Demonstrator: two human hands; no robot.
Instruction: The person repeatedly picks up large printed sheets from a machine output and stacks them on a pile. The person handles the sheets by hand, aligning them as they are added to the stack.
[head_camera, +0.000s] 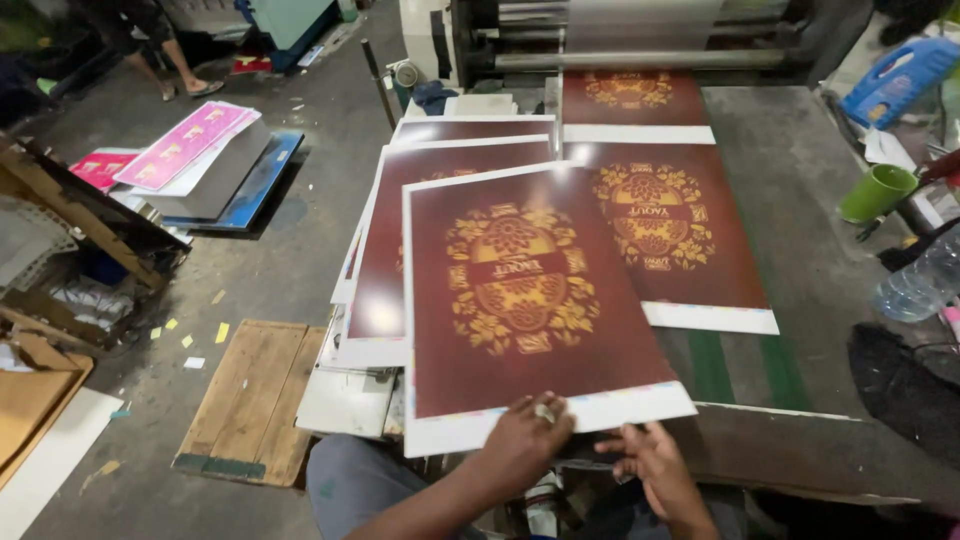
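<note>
A large glossy sheet, dark red with a gold floral emblem and a white border, lies tilted on top of a pile of like sheets. My left hand grips its near white edge, with a ring on one finger. My right hand sits just right of it, fingers curled under the same edge. Another printed sheet lies to the right on the grey machine table, joined to a printed web coming off the rollers.
A green cup, a plastic bottle and a dark bag sit at the table's right. On the floor lie a wooden board, pink and blue sheet stacks and cardboard. Another person's legs stand far left.
</note>
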